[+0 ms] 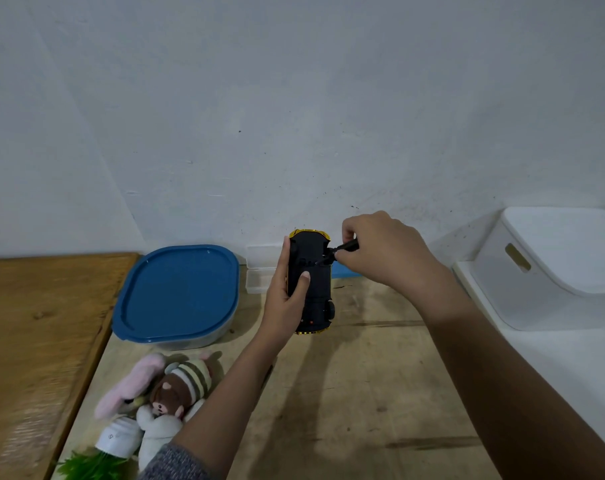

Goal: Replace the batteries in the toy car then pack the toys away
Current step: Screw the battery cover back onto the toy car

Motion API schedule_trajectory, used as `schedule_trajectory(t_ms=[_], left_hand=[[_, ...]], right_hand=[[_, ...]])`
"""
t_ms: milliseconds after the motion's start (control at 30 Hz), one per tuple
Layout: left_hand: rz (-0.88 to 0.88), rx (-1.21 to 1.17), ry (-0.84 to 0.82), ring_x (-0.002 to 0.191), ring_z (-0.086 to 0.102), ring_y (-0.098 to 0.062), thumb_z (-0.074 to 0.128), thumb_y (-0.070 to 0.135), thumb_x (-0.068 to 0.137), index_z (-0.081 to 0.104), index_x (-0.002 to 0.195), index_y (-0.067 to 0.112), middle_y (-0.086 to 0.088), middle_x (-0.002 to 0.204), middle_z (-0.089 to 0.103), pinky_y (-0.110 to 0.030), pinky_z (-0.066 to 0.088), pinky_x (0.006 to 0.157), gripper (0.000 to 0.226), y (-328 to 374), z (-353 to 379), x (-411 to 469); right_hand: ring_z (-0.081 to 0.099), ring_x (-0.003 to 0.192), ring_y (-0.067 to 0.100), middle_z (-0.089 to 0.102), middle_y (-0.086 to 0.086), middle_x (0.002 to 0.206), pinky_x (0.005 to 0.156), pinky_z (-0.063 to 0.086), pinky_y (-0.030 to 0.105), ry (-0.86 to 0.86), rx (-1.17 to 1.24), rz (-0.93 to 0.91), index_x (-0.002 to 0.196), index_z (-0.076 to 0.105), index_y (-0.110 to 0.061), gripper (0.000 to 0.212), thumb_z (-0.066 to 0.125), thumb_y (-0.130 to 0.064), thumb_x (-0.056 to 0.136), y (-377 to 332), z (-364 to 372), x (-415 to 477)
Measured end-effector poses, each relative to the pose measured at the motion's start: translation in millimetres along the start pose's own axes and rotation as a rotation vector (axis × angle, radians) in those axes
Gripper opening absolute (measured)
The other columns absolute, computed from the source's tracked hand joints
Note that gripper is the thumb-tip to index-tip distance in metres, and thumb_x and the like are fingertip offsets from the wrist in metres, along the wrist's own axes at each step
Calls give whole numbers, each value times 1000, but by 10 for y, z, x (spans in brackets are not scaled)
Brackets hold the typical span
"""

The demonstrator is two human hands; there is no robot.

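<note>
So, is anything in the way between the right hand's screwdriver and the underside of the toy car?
Nothing visible does. The left hand grips the toy car underside-up, with its thumb lying clear below the spot. The screwdriver, pinched in the right hand, has its tip at the black underside.

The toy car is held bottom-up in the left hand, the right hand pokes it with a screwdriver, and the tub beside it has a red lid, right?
Almost. The tub's lid is blue, not red, as the head view shows. The rest holds: the left hand holds the toy car bottom-up and the right hand works a screwdriver on it.
</note>
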State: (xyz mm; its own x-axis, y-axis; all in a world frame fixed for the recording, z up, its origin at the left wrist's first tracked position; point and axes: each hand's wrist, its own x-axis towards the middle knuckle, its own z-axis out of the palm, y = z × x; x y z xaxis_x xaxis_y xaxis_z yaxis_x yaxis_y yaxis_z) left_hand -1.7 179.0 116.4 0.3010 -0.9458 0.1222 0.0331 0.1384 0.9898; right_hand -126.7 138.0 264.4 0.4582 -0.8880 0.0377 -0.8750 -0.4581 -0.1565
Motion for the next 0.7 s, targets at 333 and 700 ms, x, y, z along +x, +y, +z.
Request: schedule_trajectory(t_ms=[333, 700], left_hand=[[-15, 47, -5, 105, 55, 15, 56, 6, 93, 18, 146, 41, 37, 123, 44, -17, 53, 79, 74, 10, -20, -74], [-3, 81, -26, 113, 54, 8, 51, 6, 96, 14, 142, 48, 38, 126, 42, -24, 53, 88, 72, -47, -37, -64]], right_hand=[[55, 77, 25, 54, 6, 92, 63, 38, 29, -13, -67, -50, 100, 57, -12, 24, 49, -32, 91, -7, 19, -70], [52, 75, 24, 49, 2, 86, 64, 36, 30, 4, -59, -1, 90, 53, -14, 32, 49, -46, 91, -33, 81, -43]])
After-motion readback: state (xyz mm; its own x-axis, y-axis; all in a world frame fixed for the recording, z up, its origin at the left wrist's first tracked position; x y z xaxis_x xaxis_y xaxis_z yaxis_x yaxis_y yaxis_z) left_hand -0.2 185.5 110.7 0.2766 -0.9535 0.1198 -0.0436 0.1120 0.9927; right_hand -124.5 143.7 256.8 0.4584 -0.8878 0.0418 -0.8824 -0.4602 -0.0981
